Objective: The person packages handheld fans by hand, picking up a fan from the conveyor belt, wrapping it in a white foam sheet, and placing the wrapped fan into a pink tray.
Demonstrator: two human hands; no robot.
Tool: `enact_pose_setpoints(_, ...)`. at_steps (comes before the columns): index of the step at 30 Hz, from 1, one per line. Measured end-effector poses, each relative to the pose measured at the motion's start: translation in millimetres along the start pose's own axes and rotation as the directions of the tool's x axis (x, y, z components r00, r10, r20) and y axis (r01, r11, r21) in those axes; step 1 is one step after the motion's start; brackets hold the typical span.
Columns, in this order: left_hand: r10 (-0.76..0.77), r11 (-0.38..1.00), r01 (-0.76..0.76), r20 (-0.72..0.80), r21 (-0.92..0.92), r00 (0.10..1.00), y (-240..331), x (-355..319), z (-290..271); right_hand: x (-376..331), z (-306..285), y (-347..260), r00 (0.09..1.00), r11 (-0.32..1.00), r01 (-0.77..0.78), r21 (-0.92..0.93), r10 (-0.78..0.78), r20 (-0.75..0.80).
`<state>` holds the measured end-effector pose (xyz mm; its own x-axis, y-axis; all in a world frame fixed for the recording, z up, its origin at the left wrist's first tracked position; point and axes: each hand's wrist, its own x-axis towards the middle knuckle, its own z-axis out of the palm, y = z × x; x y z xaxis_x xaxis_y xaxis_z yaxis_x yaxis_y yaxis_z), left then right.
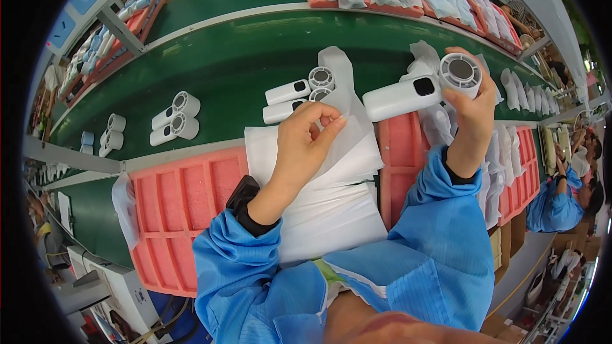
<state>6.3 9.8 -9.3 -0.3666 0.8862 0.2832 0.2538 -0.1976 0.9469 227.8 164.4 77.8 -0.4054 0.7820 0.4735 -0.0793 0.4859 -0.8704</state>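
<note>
Handheld fans [166,116] of smooth white plastic lay in at least three pairs on the green counter [223,83], left to centre; the left grip [303,143] pinched one thin translucent wrapper [354,129]; the right grip [473,105] was clamped around one more fan's [414,92] round, ribbed head.

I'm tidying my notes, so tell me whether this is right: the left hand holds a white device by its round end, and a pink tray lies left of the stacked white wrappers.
Not quite: in the head view, the right hand holds the white device by its round end. A pink tray does lie left of the stacked white wrappers.
</note>
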Motion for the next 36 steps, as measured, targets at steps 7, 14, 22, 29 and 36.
enact_pose_setpoints(7,-0.052,0.996,0.049,-0.039,-0.078,0.998,14,-9,-6,-7,47,0,0.968,0.963,0.198,-0.185,-0.162,0.194)
enact_pose_setpoints(14,-0.204,0.707,0.06,-0.122,-0.705,0.971,39,-8,-13,-31,101,3,0.846,0.854,0.472,-0.219,-0.369,0.386)
enact_pose_setpoints(22,-0.1,0.65,0.059,-0.008,-0.758,0.995,29,-9,-26,-40,115,11,0.745,0.715,0.635,-0.292,-0.467,0.477)
enact_pose_setpoints(29,0.276,0.948,-0.293,-0.139,-0.121,0.951,41,-25,-4,-39,108,6,0.782,0.7,0.609,-0.373,-0.45,0.432)
enact_pose_setpoints(36,0.521,0.839,-0.463,-0.176,0.287,0.835,43,-27,11,-46,117,16,0.838,0.698,0.542,-0.468,-0.407,0.364)
